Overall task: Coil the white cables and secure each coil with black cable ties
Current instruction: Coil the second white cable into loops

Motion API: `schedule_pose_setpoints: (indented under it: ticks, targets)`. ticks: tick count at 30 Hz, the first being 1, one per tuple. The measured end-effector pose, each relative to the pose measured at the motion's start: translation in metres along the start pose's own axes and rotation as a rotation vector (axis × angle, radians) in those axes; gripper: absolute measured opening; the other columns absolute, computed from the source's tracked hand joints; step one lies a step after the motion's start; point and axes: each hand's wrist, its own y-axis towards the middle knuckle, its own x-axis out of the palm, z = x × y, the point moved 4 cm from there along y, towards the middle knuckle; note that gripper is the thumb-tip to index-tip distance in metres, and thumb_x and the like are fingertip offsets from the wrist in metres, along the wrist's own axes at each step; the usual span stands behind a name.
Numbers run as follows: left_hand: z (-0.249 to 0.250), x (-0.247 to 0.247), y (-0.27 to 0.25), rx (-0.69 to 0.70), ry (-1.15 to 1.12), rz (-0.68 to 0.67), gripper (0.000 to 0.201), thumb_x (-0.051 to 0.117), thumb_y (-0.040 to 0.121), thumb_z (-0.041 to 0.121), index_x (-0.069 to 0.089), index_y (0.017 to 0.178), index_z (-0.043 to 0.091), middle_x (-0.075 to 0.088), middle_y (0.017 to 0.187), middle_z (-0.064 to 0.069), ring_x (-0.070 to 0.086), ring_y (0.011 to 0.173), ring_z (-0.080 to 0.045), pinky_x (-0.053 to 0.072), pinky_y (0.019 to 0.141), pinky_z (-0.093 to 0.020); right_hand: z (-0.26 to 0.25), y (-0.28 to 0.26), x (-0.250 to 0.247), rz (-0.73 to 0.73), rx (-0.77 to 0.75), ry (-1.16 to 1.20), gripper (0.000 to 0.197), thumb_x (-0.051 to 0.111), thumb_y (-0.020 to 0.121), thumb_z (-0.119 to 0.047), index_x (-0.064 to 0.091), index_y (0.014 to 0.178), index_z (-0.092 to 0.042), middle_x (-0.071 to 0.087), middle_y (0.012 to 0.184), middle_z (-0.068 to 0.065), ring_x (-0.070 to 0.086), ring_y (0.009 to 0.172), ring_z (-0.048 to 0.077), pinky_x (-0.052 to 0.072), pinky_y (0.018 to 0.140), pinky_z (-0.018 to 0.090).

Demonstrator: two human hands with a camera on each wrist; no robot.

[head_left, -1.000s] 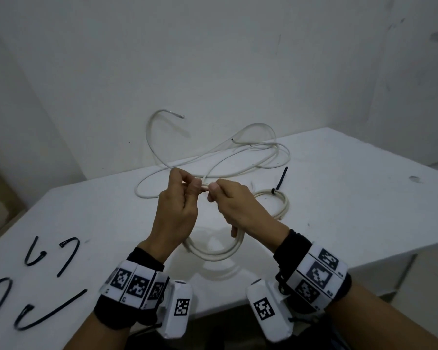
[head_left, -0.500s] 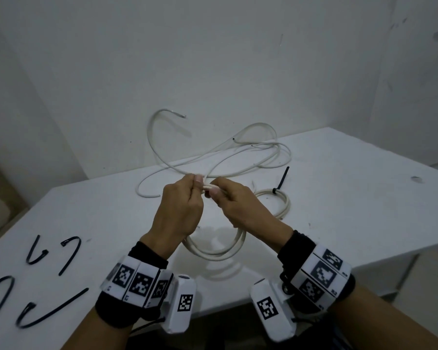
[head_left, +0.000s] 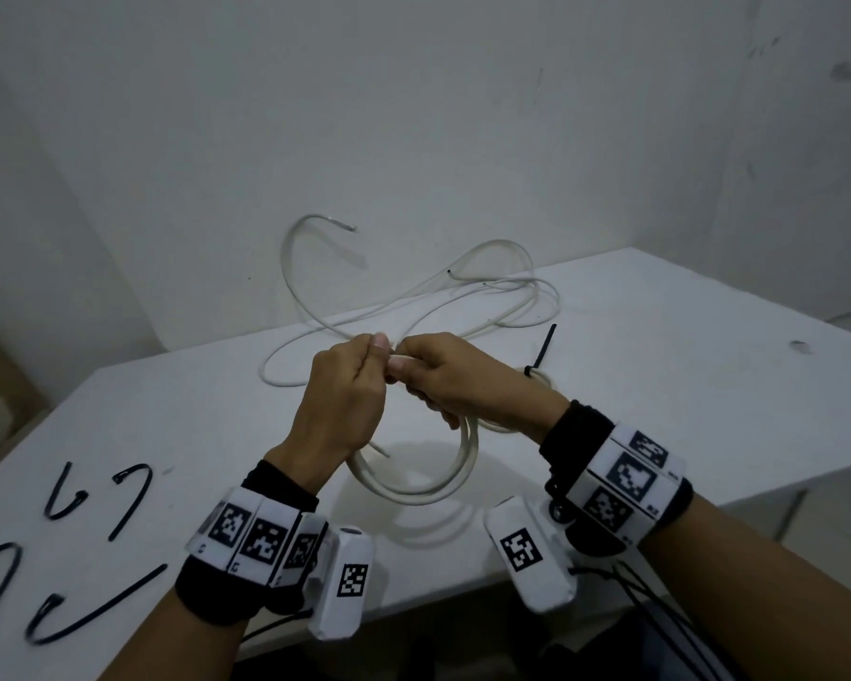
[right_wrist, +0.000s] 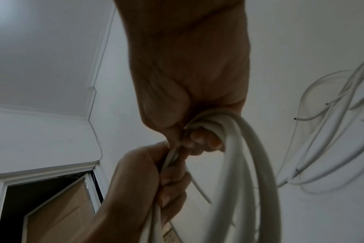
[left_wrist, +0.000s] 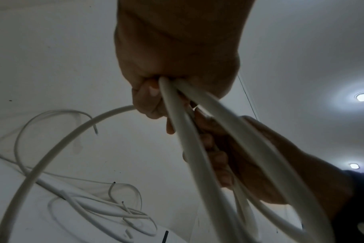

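Both hands meet above the tabletop's near edge: left hand [head_left: 345, 400] and right hand [head_left: 455, 380] each curl round the top of a hanging white cable coil [head_left: 416, 489], likely keeping loops together for tying | loose white cables [head_left: 463, 299] by far edge | spare black cable ties [head_left: 89, 616] at near-left corner | tied coil [head_left: 536, 376] partly hidden behind right hand.

White cable [head_left: 416, 493]: smooth plastic sheath, slight sheen. Black cable ties [head_left: 84, 616]: thin glossy plastic. Tabletop [head_left: 659, 385]: matt white, smooth, a few dark marks. Wrist bands [head_left: 576, 435]: black cloth, carrying matt white plastic blocks [head_left: 350, 592] with printed markers.
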Motion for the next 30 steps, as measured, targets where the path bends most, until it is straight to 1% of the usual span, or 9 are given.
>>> schedule_pose_setpoints:
  ticks: [3,9,13,15,18,21,23,26,30]
  targets:
    - [-0.001,-0.001,-0.001,-0.009,-0.013,0.03,0.045,0.037,0.102,0.027,0.067,0.078,0.004,0.063,0.065,0.002,0.059,0.064,-0.003,0.043,0.061,-0.022,0.004,0.0,0.003,0.082,-0.029,0.025,0.028,0.042,0.099,-0.027,0.05,0.074,-0.02,0.048,0.072,0.007,0.045,0.055,0.02,0.043,0.045,0.029]
    - [0.002,-0.007,-0.003,-0.053,0.063,0.01,0.058,0.036,0.085,0.064,0.073,0.085,0.019,0.065,0.071,0.014,0.06,0.07,0.003,0.04,0.061,-0.004,0.006,0.0,0.005,0.163,-0.074,0.022,0.029,0.04,0.099,-0.026,0.061,0.101,-0.007,0.059,0.079,-0.003,0.053,0.052,0.025,0.05,0.048,0.034]
    - [-0.007,-0.012,-0.006,-0.035,0.163,-0.061,0.055,0.041,0.078,0.076,0.075,0.09,0.035,0.063,0.065,0.002,0.054,0.063,-0.008,0.047,0.06,-0.025,0.012,0.003,0.0,0.176,-0.042,0.026,0.022,0.042,0.098,-0.022,0.057,0.086,-0.012,0.047,0.067,-0.001,0.051,0.05,0.023,0.051,0.054,0.041]
    - [-0.012,-0.015,-0.004,-0.023,0.274,-0.071,0.059,0.041,0.072,0.079,0.074,0.094,0.035,0.055,0.081,0.0,0.049,0.081,-0.012,0.045,0.071,-0.029,0.015,0.004,0.001,0.167,-0.038,0.022,0.022,0.044,0.098,-0.023,0.054,0.079,-0.018,0.047,0.068,-0.001,0.05,0.051,0.022,0.05,0.053,0.038]
    - [-0.018,-0.016,0.0,-0.109,0.138,-0.201,0.053,0.048,0.078,0.066,0.072,0.091,0.021,0.06,0.094,0.001,0.056,0.092,-0.013,0.042,0.076,-0.022,0.018,0.006,0.002,0.175,-0.044,0.052,0.026,0.049,0.096,-0.026,0.052,0.07,-0.023,0.046,0.064,0.0,0.048,0.054,0.024,0.047,0.048,0.034]
    - [-0.018,-0.008,-0.006,-0.308,-0.358,-0.33,0.04,0.05,0.094,0.041,0.063,0.087,0.004,0.064,0.062,-0.006,0.064,0.056,-0.022,0.049,0.058,-0.031,0.018,0.012,-0.001,0.176,-0.07,0.048,0.026,0.049,0.097,-0.023,0.052,0.071,-0.02,0.045,0.064,0.003,0.045,0.054,0.023,0.044,0.048,0.034]
    - [-0.019,-0.005,-0.009,-0.381,-0.508,-0.293,0.037,0.049,0.096,0.037,0.061,0.086,0.003,0.043,0.049,-0.001,0.045,0.041,-0.016,0.041,0.047,-0.025,0.019,0.015,-0.002,0.176,-0.074,0.039,0.021,0.048,0.097,-0.023,0.057,0.081,-0.013,0.045,0.063,0.002,0.044,0.052,0.017,0.043,0.048,0.031]
    - [-0.022,0.002,-0.009,-0.439,-0.599,-0.173,0.037,0.048,0.098,0.036,0.062,0.089,0.003,0.028,0.05,0.004,0.027,0.042,-0.01,0.03,0.044,-0.022,0.018,0.02,-0.004,0.221,-0.091,-0.058,0.023,0.05,0.096,-0.026,0.062,0.093,-0.007,0.048,0.061,-0.006,0.044,0.051,0.006,0.039,0.053,0.025]
    - [-0.025,0.002,-0.005,-0.422,-0.614,0.03,0.029,0.048,0.1,0.028,0.059,0.084,0.006,0.031,0.043,0.008,0.027,0.038,-0.008,0.026,0.039,-0.02,0.025,0.019,-0.005,0.3,-0.092,-0.167,0.03,0.051,0.094,-0.036,0.059,0.114,-0.014,0.061,0.095,0.003,0.057,0.087,0.017,0.045,0.077,0.033]
